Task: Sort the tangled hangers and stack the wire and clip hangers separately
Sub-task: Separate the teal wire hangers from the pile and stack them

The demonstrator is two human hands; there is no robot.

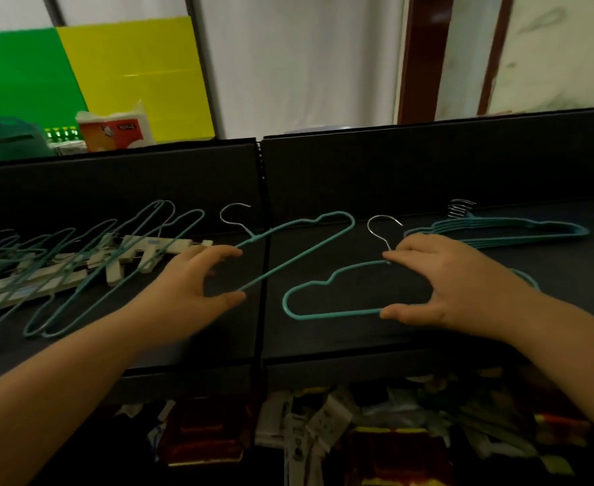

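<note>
Head view: I note my right hand (pixel 442 282) pinching a loose teal wire hanger (pixel 327 299), long axis left-right, near the stacked teal wire hangers (pixel 520 231) at right, while my left hand (pixel 197 285) pinches another teal wire hanger (pixel 299 254) lying diagonally.

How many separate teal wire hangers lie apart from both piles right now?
2. One wire hanger sits centre, at the left hand; another hanger lies under the right hand. Tangled pile and right stack hide further hangers.
</note>
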